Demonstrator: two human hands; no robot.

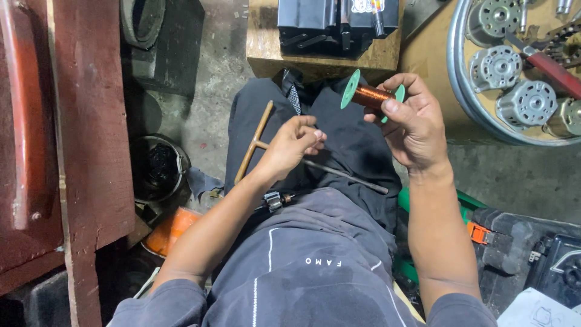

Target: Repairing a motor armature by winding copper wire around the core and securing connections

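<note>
My right hand (pixel 414 121) grips a spool of copper wire (pixel 370 95) with green end discs, held above my lap. My left hand (pixel 292 144) is pinched shut at the fingertips, apparently on a fine strand from the spool; the strand itself is too thin to see. Under my left hand lies a T-shaped tool with a wooden handle (pixel 253 145) and a metal rod (pixel 348 175) across my dark trousers (pixel 327 242).
A wooden block (pixel 263 42) carrying a black metal device (pixel 336 24) stands ahead. A round tray (pixel 460 79) with several small motor parts sits at the right. Red wooden boards (pixel 78 121), a black pot (pixel 158 166) and an orange item (pixel 172 230) are at the left.
</note>
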